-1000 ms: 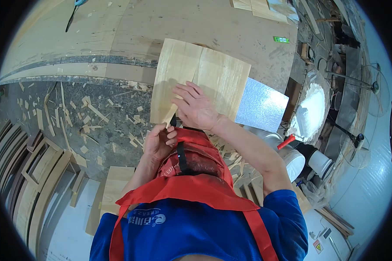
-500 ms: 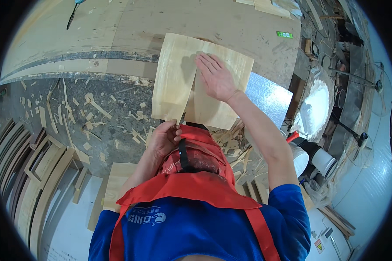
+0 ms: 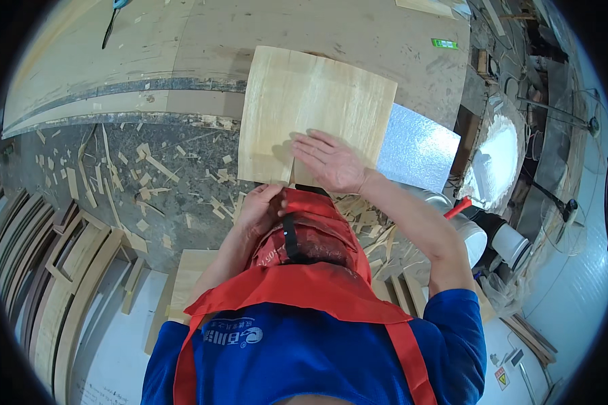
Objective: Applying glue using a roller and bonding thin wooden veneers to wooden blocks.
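We are wearing a blue short-sleeved shirt [image 3: 331, 358] with white chest print [image 3: 233, 336], and over it a red, dark-smudged apron [image 3: 297, 290] with red shoulder straps [image 3: 410, 361] and a black front strap [image 3: 290, 237].

wood sheet [image 3: 351, 108] partly hidden, blue tool [image 3: 119, 4] cut off

A broad lane of open bench [image 3: 304, 27] runs beyond the veneer sheet [image 3: 317, 88], with the green level [image 3: 444, 44] lying at its right end. Nearer, the right hand [image 3: 332, 163] covers the sheet's middle-near part, the left hand [image 3: 258, 206] blocks the near edge, the red apron [image 3: 304, 287] crowds close, and a silvery sheet [image 3: 419, 148] flanks the right.
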Available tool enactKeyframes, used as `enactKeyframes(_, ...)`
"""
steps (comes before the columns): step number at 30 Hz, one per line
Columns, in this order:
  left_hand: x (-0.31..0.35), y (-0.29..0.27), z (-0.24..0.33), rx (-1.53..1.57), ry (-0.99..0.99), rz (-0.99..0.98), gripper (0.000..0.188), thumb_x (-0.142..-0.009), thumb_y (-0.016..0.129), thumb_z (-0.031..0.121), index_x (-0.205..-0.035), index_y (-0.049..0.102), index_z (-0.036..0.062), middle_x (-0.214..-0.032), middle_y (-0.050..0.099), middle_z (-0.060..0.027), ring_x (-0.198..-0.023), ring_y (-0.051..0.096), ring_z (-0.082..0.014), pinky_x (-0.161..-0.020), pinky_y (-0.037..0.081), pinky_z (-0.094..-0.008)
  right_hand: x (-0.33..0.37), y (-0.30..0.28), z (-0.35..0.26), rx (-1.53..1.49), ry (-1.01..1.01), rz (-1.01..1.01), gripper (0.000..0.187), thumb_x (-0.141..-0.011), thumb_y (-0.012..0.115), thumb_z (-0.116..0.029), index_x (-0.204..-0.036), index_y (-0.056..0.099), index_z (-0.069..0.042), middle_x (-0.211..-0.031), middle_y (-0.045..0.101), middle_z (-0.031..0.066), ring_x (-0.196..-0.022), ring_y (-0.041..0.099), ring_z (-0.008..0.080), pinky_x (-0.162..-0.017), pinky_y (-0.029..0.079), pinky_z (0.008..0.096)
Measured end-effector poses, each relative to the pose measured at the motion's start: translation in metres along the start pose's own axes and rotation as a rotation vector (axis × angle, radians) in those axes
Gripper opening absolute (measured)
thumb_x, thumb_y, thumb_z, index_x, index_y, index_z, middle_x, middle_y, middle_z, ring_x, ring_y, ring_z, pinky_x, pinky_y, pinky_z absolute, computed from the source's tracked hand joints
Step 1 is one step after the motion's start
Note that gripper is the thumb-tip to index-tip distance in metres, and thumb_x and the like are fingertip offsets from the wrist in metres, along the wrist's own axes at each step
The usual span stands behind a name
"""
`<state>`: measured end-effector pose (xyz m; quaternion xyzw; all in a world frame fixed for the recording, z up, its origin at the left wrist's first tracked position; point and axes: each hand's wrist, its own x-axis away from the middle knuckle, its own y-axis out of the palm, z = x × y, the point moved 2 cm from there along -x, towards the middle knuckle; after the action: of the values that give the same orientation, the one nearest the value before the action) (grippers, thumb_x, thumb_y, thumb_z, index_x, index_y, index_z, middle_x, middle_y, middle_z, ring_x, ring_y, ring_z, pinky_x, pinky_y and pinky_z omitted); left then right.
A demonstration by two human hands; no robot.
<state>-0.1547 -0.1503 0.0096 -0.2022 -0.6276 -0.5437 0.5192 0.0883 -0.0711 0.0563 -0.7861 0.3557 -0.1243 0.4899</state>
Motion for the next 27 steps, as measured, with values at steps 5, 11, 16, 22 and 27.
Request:
enactKeyframes(5, 0.039, 0.013, 0.029, -0.471, -0.081, 0.075, 0.018, -0.103, 0.070, 0.021, -0.096, 0.068, 0.0044, -0.090, 0.071, -0.0043, -0.067, 0.063, -0.0133, -0.058, 0.047, -0.0292, 0.022, 0.017, -0.027, -0.132, -0.090, 0.049, 0.043, -0.092, 0.069, -0.011, -0.133, 0.065, 0.000, -0.140, 0.067, 0.0170, -0.133, 0.064, 0.0312, -0.118, 0.046, 0.0473)
enactKeyframes(11, 0.008, 0.086, 0.112, -1.402, 1.339, 0.174, 0.039, -0.103, 0.067, 0.027, -0.129, 0.062, -0.0021, -0.125, 0.067, -0.0211, -0.115, 0.065, -0.0363, -0.098, 0.052, -0.0475, 0.051, 0.015, -0.079, -0.352, 0.118, 0.058, 0.027, -0.093, 0.071, -0.010, -0.118, 0.069, -0.001, -0.117, 0.074, 0.0150, -0.110, 0.072, 0.0316, -0.095, 0.057, 0.0442)
enactKeyframes(16, -0.051, 0.146, 0.113, -1.954, 1.540, 0.009, 0.076, -0.102, 0.062, 0.047, -0.155, 0.043, -0.0046, -0.161, 0.043, -0.0249, -0.154, 0.035, -0.0401, -0.127, 0.026, -0.0549, 0.081, 0.021, -0.105, -0.356, 0.464, 0.234, 0.017, -0.095, 0.072, -0.009, -0.111, 0.071, -0.002, -0.099, 0.075, 0.0147, -0.091, 0.074, 0.0335, -0.080, 0.060, 0.0434)
enactKeyframes(22, -0.070, 0.157, 0.086, -2.344, 1.481, -0.076, 0.085, -0.102, 0.054, 0.059, -0.157, 0.042, -0.0047, -0.167, 0.036, -0.0235, -0.159, 0.025, -0.0378, -0.131, 0.018, -0.0558, 0.121, 0.027, -0.129, -0.363, 0.807, 0.344, 0.016, -0.100, 0.069, -0.012, -0.112, 0.072, -0.002, -0.096, 0.076, 0.0178, -0.086, 0.074, 0.0364, -0.078, 0.061, 0.0438)
enactKeyframes(27, -0.056, 0.166, 0.076, -2.442, 1.443, -0.080, 0.084, -0.102, 0.055, 0.059, -0.157, 0.042, -0.0044, -0.168, 0.034, -0.0232, -0.160, 0.024, -0.0369, -0.131, 0.016, -0.0565, 0.157, 0.035, -0.128, -0.506, 1.025, 0.447, 0.021, -0.104, 0.065, -0.018, -0.115, 0.073, -0.002, -0.099, 0.075, 0.0208, -0.088, 0.074, 0.0391, -0.076, 0.060, 0.0450)
